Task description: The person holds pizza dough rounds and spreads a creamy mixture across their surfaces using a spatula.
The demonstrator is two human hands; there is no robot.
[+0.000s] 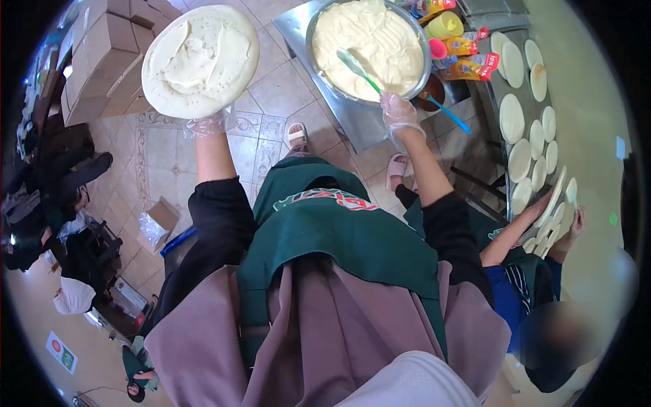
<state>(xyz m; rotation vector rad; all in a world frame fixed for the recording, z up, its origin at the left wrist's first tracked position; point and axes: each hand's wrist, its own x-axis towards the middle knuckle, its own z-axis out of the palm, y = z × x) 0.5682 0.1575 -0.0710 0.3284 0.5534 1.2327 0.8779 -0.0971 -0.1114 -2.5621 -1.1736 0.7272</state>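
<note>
View from above of a person's two hands in clear plastic gloves. The left hand (209, 124) is beneath the near edge of a flat dough round (237, 88), bearing it from below; the round lies directly over the hand and hides most of the fingers, so whether they are spread or curled cannot be told. A pale, uneven spread (193, 57) covers its middle. The right hand (400, 114) is closed around the handle of a green spatula (351, 63), whose blade rests in the pale cream (386, 34) filling a metal bowl (310, 49). The round is well apart from this bowl, which stands on a metal table (342, 119). Beside the bowl are orange pouches (475, 66) and a blue-handled utensil (451, 117). At right, a co-worker (505, 244) handles one of many pale rounds (512, 119) beside a wall.
</note>
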